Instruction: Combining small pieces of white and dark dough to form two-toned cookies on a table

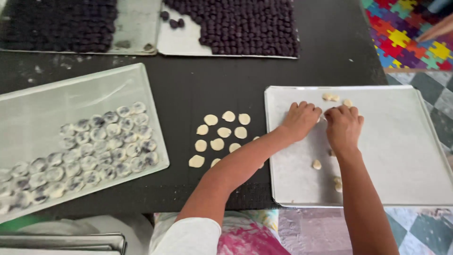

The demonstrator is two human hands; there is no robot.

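Fingers: left hand [302, 118] and right hand [343, 125] both curled knuckles-up, tips pressed together on the right tray [401, 156] — whether they pinch a dough bit underneath, I cannot tell.
Table [212, 80]: dark, carrying all the trays.
Right tray: pale, paper-lined, both hands on its upper middle; its near edge overhangs the table.
Left tray [56, 99]: tilted, holding rows of filled balls [89, 151], whitish with dark showing through.
Far trays [179, 40]: two at the top edge, packed with dark purple balls [245, 26].
Discs [222, 132]: flat pale dough rounds lying on the table between the two near trays, just left of the left forearm.
Dough bits [316, 164]: small lumps scattered on the right tray — some above the hands, some below the right wrist.
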